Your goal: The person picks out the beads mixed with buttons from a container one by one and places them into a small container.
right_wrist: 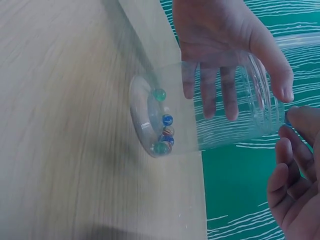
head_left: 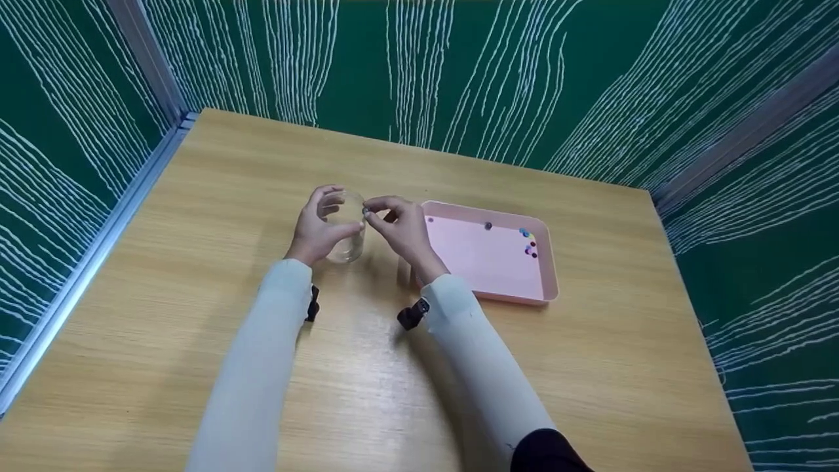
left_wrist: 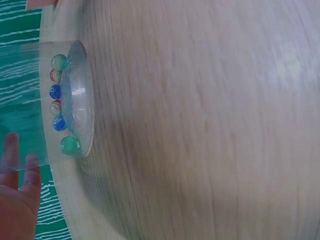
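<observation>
A clear jar [head_left: 349, 251] stands upright on the wooden table, and my left hand [head_left: 314, 226] grips it with the fingers and thumb around its side. Several marbles lie at the jar's bottom; a blue marble [right_wrist: 167, 120] and a green marble [left_wrist: 70, 145] are among them, beside red-and-white ones. At the jar's mouth, my right hand [head_left: 405, 231] pinches a small marble [head_left: 366, 211] between thumb and forefinger. The fingertips mostly cover that marble, though a bit of blue shows in the right wrist view. The right hand's other fingers are loosely curled.
A shallow pink tray [head_left: 482, 269] sits to the right of the jar. It holds one dark marble [head_left: 488, 225] near its back wall and several small coloured balls [head_left: 529, 250] at its right side. Green panels [head_left: 367, 78] with white wavy lines surround the table [head_left: 564, 367].
</observation>
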A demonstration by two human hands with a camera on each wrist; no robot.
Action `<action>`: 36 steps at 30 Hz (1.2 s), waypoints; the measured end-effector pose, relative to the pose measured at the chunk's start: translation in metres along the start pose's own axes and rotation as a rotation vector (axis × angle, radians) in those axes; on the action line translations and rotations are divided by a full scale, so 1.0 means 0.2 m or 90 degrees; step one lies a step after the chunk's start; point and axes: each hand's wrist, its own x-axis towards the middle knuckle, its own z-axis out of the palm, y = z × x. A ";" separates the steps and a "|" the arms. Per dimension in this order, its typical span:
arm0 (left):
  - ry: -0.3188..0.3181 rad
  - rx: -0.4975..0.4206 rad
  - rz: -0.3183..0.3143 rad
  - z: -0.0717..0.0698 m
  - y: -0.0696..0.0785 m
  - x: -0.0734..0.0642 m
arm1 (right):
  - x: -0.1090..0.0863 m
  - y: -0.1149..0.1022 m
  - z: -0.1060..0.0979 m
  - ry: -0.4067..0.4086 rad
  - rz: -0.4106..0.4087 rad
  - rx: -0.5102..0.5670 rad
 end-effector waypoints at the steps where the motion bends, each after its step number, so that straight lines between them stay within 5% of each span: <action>1: 0.000 0.002 -0.005 0.00 0.00 0.00 | 0.00 0.00 0.00 -0.002 0.004 -0.001; 9: 0.000 0.010 0.017 0.01 0.01 0.00 | 0.01 0.00 0.02 0.005 0.007 -0.001; 16: -0.001 0.008 0.024 0.00 0.01 -0.01 | 0.02 -0.02 0.02 -0.009 0.076 0.038; 26: 0.000 -0.023 0.030 0.01 -0.10 0.06 | 0.03 -0.03 0.02 -0.013 0.100 0.048; 36: 0.010 -0.023 0.041 0.01 -0.03 0.02 | 0.02 -0.03 0.03 0.001 0.139 0.076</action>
